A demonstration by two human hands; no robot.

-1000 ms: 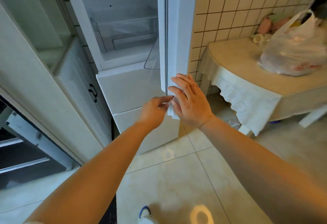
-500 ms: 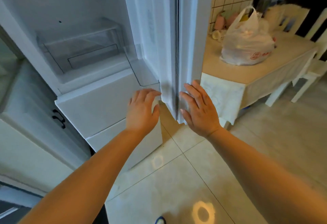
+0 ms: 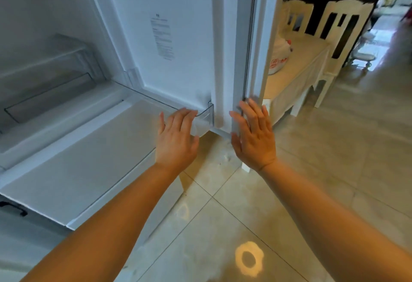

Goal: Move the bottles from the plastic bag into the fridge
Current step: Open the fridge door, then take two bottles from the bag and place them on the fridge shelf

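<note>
The white fridge stands open, its door (image 3: 178,36) swung wide with the inner face toward me. My left hand (image 3: 176,139) lies flat, fingers apart, against the clear door shelf (image 3: 206,112) at the door's bottom corner. My right hand (image 3: 254,137) is flat on the door's outer edge, also holding nothing. The white plastic bag (image 3: 278,59) sits on the table behind the door, half hidden by it. No bottles can be made out inside it. A clear drawer (image 3: 44,76) shows inside the fridge at left.
The closed lower fridge compartment (image 3: 78,159) juts out below my left arm. A cloth-covered table (image 3: 301,70) with white chairs (image 3: 343,25) stands at right. Tiled floor (image 3: 312,170) spreads in front and to the right.
The fridge door has swung further open to the right, and now covers most of the bag. Both hands followed the door's bottom edge. My view turned right.
</note>
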